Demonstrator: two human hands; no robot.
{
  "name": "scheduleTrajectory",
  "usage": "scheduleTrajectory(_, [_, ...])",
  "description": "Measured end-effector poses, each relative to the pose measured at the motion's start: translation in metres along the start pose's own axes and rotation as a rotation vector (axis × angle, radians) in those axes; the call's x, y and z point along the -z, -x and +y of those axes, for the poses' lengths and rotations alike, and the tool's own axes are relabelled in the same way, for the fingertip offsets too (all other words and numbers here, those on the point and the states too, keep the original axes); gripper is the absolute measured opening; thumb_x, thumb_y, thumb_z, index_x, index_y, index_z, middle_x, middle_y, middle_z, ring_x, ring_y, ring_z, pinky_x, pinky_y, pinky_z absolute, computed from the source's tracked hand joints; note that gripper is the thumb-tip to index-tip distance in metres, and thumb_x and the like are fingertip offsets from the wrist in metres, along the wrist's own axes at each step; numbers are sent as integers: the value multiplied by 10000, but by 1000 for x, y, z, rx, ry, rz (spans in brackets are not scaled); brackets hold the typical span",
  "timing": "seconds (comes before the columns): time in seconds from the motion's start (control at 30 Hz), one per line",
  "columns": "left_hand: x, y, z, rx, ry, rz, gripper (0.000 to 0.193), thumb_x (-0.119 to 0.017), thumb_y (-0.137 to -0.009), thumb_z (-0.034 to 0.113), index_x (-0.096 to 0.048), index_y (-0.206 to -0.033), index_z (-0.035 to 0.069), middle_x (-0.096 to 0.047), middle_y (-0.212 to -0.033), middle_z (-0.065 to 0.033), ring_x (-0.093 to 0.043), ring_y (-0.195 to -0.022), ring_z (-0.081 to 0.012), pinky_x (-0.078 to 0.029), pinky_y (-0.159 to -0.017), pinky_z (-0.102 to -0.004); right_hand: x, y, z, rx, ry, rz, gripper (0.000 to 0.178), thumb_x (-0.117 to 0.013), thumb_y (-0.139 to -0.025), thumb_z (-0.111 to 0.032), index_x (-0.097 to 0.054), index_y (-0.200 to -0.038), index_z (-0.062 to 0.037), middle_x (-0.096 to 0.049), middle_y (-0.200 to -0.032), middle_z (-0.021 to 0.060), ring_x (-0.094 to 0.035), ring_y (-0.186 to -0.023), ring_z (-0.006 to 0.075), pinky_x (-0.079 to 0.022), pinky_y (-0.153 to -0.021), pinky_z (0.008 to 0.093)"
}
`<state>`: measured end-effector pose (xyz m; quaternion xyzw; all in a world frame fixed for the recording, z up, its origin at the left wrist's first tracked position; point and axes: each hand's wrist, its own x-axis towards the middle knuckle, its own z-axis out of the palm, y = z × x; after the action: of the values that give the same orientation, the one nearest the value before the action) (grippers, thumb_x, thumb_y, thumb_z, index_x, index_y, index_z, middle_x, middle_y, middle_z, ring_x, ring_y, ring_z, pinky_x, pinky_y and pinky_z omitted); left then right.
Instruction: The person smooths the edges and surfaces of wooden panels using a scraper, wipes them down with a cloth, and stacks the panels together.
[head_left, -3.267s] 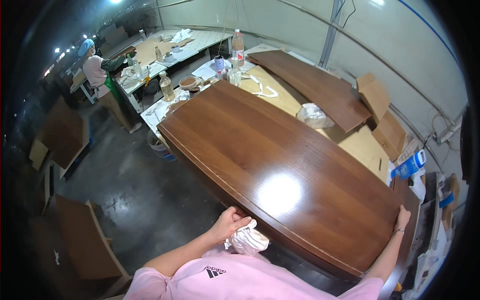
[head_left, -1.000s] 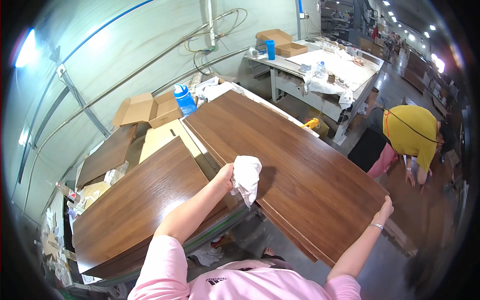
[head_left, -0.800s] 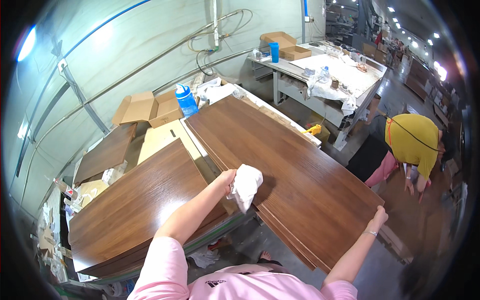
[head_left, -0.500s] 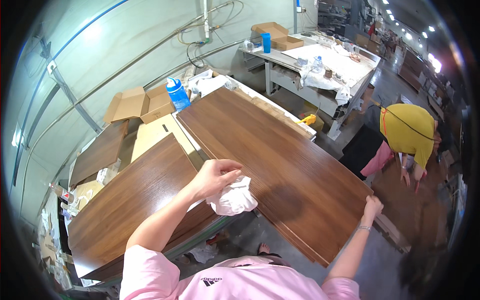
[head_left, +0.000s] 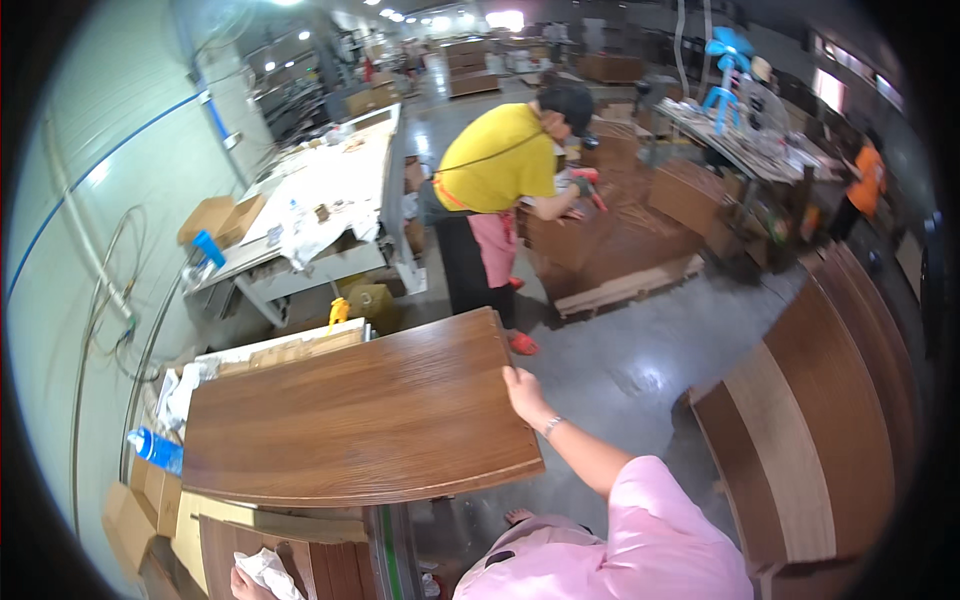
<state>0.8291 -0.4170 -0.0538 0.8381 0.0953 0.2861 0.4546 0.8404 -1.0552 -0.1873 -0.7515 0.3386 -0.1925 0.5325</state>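
A brown wood-grain board (head_left: 350,410) lies on top of another board at the near end of a workbench. My right hand (head_left: 526,396) is closed round its right end, the arm stretched out. At the bottom left, my left hand (head_left: 246,586) holds a crumpled white cloth (head_left: 268,572), its fingers partly out of view. The cloth is over a second stack of brown boards (head_left: 335,570), lower and nearer to me; part of that stack is hidden by the upper board.
A person in a yellow shirt (head_left: 495,155) bends over brown panels (head_left: 625,230) ahead. Brown boards (head_left: 830,410) stand at the right. A blue bottle (head_left: 155,450) and an open carton (head_left: 140,515) are at the left. Behind is a white-topped table (head_left: 350,165).
My view has swung to the right, bringing the person in yellow to the middle. My right hand still grips the board's end; my left hand keeps the cloth, now at the lower left.
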Motion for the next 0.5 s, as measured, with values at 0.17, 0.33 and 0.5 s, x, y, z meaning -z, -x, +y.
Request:
scheduleTrajectory(0.17, [6,-8,-26,35,239,-118,288,-576,-984,227,-698,-924,-27,-690,-795,-112,-648,-659,-192,-551,-547,-323,6,11,-32,24,117,37,593,-436,-984,-477,-582,-1043,94,-634,-1021,369,-602,-1034,501,-484,-899,532])
scheduleTrajectory(0.33, [-9,-12,-33,-214,66,-108,275,-565,-983,186,-703,-903,-38,-696,-773,-130,-649,-632,-227,-553,-553,-364,25,68,-57,57,363,62,620,-554,-934,-472,-517,-1136,113,-657,-968,340,-649,-935,477,-515,-819,549])
scheduleTrajectory(0.5, [10,-18,-52,114,388,-253,348,-492,-998,233,-691,-931,-45,-680,-759,-165,-620,-552,-250,-502,-436,-367,25,76,-66,65,296,-13,470,-573,-954,-326,-553,-1108,118,-653,-971,339,-640,-950,482,-518,-833,521])
